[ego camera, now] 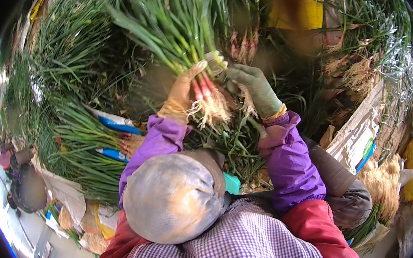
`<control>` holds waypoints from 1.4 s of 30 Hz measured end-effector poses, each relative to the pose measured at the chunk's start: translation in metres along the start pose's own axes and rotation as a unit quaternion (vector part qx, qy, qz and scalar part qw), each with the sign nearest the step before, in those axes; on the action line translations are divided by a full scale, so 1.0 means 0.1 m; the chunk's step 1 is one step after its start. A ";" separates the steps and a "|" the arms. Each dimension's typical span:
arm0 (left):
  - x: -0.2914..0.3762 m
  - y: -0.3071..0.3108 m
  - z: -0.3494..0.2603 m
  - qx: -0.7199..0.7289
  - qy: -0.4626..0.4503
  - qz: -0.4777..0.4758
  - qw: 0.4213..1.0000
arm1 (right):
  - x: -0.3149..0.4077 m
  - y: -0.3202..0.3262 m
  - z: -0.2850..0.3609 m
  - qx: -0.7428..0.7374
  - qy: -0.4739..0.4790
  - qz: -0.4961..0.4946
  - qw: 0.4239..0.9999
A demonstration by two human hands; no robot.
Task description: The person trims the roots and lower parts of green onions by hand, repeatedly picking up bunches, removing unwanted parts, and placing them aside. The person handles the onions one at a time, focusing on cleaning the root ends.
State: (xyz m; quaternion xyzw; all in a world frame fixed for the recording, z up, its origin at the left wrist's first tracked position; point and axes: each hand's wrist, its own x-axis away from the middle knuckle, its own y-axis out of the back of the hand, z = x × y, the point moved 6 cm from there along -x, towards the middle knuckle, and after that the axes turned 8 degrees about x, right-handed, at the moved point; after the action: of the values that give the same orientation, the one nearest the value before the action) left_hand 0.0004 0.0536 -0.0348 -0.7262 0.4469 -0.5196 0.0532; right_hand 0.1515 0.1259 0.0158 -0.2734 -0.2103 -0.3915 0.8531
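My left hand (182,91), in an orange-yellow glove, grips a bunch of green garlic (185,41) by its stems. The long leaves fan up and away, while reddish stem bases and pale, stringy roots (212,107) hang below the hand towards me. Close on its right, my right hand (253,87) wears a green glove with its fingers curled in. A single rooted plant (247,100) shows beneath those fingers, its roots dangling by the wrist; most of its stem is hidden. Purple sleeves cover both forearms.
Heaped green leaves (77,42) spread left. Rooted bundles lie at near left (97,144) and on the far right (361,75). Another rooted bunch (246,45) sits beyond my hands. A paper sack (356,121) lies by my right knee (352,202); my left knee (173,200) is bent up.
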 end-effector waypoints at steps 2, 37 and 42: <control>-0.03 -0.03 0.07 0.028 0.027 0.121 0.992 | -0.04 -0.08 -0.16 0.175 -0.019 0.015 0.984; 0.01 0.13 0.28 -0.034 0.040 -0.003 0.999 | 0.06 -0.23 -0.16 0.575 0.157 -0.098 0.797; -0.03 0.22 0.37 0.012 0.063 0.031 0.997 | -0.23 0.18 0.12 0.431 0.111 -0.231 0.865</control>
State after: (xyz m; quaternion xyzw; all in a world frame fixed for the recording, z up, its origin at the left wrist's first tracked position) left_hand 0.0170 0.0281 -0.0660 -0.6770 0.4656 -0.5678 0.0494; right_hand 0.1502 0.1558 0.0066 0.2232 -0.3192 -0.4758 0.7886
